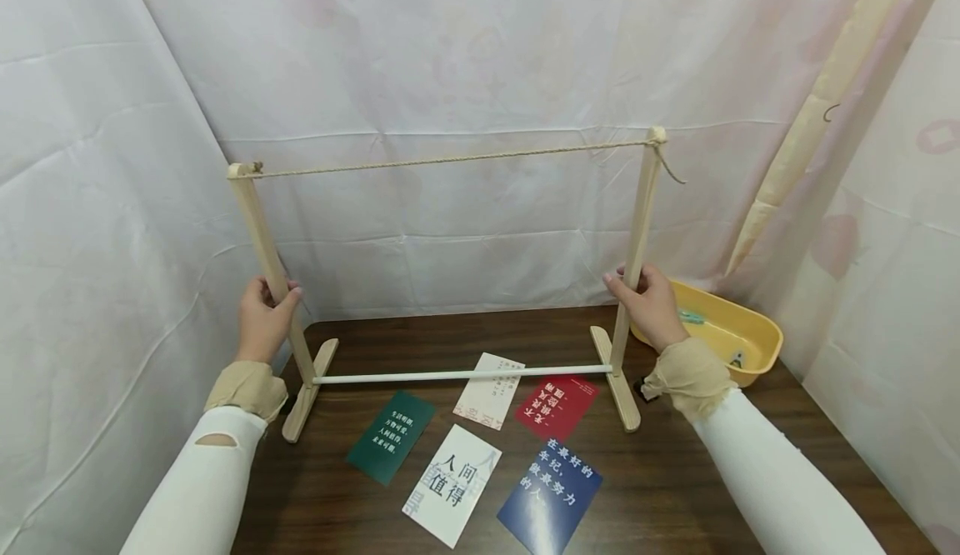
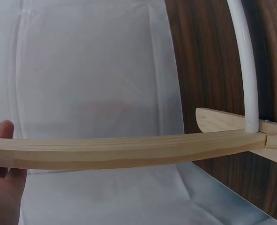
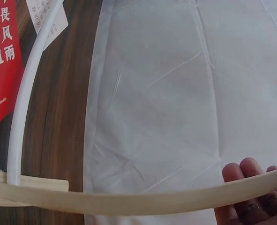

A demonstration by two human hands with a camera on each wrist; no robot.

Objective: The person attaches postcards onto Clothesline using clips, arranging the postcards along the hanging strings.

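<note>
A wooden rack has two posts, a twine line tied between their tops and a white rod low down. My left hand grips the left post below mid-height, fingers behind it. On the other side my right hand holds the right post at a similar height. The flat feet stand over the dark table; whether they touch it I cannot tell. Beneath the rod lies a cream card, partly crossed by it, and a red card lies by the right foot.
Nearer me on the table lie a green card, a white card and a blue card. Right of the rack, a yellow basin holds small clips. White cloth hangs behind and on both sides.
</note>
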